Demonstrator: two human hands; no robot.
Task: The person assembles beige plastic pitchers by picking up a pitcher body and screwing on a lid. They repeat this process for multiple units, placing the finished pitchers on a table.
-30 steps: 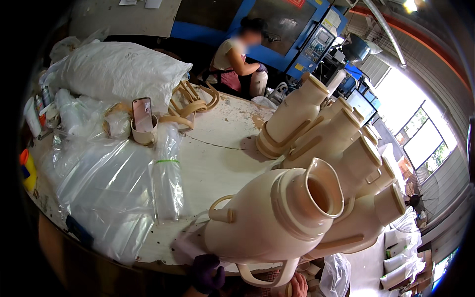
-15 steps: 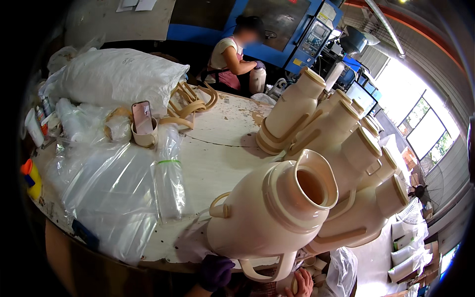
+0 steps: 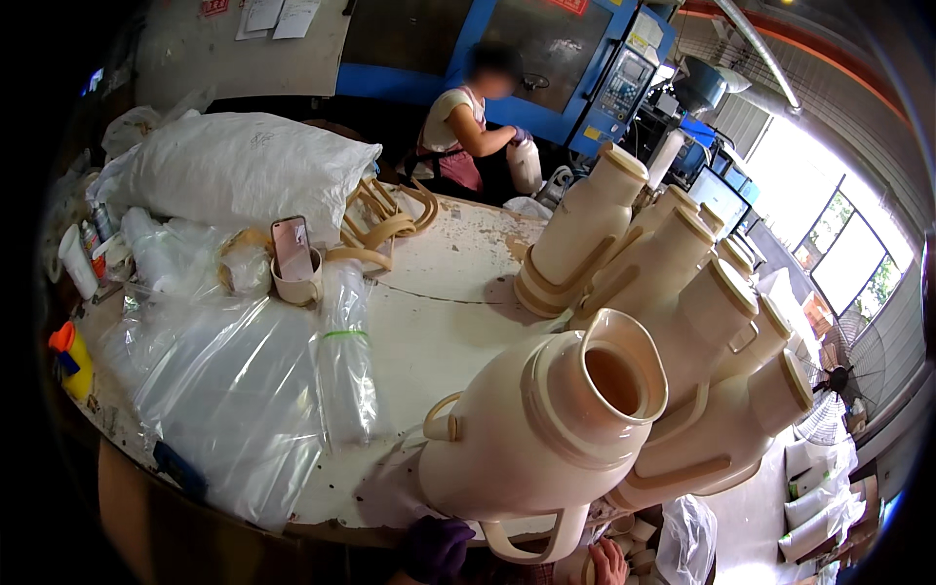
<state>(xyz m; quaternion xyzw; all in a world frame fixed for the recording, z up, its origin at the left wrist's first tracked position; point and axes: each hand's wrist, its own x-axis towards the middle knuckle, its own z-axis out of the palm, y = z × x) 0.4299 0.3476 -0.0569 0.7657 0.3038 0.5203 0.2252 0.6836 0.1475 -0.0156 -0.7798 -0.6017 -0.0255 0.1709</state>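
Cream plastic jug (image 3: 546,429) at the table's (image 3: 448,302) near edge looks light, stiff; grab its handle. Right hand (image 3: 606,563) below, grip hidden.

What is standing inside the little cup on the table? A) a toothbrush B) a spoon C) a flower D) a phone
D: a flat pink phone stands upright in the small cream cup, next to the clear plastic bags.

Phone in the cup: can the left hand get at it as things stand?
Probably not yet: the left hand sits under the cream jug, seemingly supporting it. Otherwise only flat plastic bags lie before the phone.
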